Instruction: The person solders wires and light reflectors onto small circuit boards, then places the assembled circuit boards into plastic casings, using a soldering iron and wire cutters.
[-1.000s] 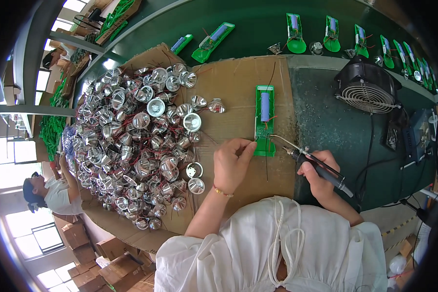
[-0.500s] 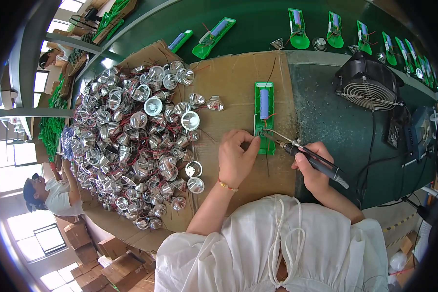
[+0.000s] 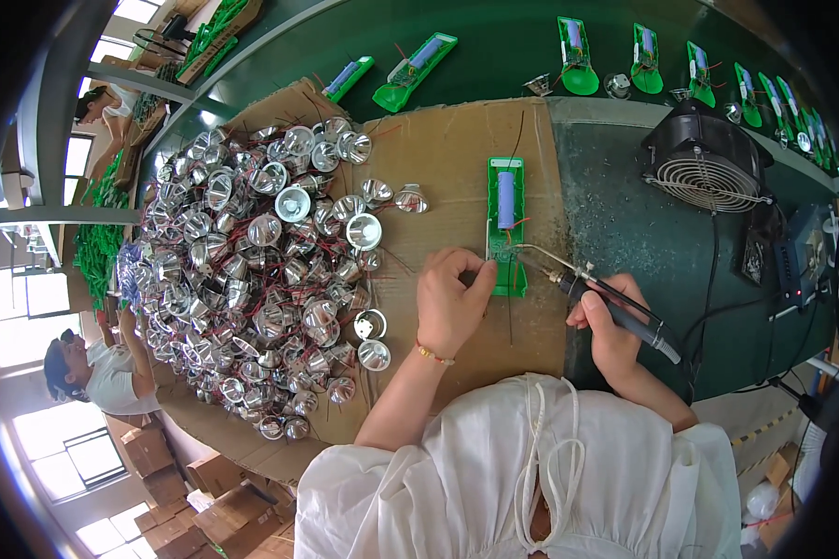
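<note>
A green plastic housing (image 3: 507, 272) lies lengthwise before me on the cardboard, with a purple cylindrical battery (image 3: 506, 200) in its upper half. Thin wires run out past both of its ends. My left hand (image 3: 457, 293) is at the housing's lower left edge, thumb and fingers pinched together; what they hold is too small to make out. In my right hand (image 3: 611, 326) is a soldering iron (image 3: 629, 321) with a thin metal feed tube along it. Its tip end points at the housing's middle, just right of the small wired part there; contact cannot be told.
Left of the housing is a big heap of shiny reflector cups (image 3: 252, 261) with red wires. A black fan (image 3: 704, 158) and a blue box-shaped unit (image 3: 802, 265) stand at right. More green housings (image 3: 578, 65) line the far green surface. Another person (image 3: 112, 373) works at far left.
My right hand and the soldering iron have shifted slightly right and down, away from the housing. My left hand has barely moved. The far row of green housings has slid slightly right.
</note>
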Tool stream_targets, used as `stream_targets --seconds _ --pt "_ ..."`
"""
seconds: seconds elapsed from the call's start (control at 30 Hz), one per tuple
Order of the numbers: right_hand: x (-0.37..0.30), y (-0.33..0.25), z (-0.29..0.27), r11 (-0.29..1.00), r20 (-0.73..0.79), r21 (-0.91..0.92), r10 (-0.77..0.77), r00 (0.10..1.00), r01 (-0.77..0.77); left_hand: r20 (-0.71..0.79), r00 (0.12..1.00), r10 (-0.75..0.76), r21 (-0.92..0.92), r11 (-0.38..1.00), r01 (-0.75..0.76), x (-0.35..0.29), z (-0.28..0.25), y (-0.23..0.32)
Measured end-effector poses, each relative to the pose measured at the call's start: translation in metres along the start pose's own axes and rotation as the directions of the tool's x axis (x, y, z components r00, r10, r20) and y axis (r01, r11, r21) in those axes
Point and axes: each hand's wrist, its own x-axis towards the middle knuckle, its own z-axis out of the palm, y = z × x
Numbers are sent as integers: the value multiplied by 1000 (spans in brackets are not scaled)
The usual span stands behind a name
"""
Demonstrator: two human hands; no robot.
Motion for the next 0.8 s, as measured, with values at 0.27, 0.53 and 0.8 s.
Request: stream_targets --seconds 0.27,0.53,0.8 --pt "-2 -1 -8 1000 25 -10 -16 1000 17 -74 997 1 -113 994 -9 -2 -6 7" --pt "-2 -2 -5 998 37 -50 -45 998 47 51 996 69 36 997 -71 -1 0 3" --pt "0 2 -3 996 49 -60 -65 997 68 58 996 62 37 997 -65 2 2 2"
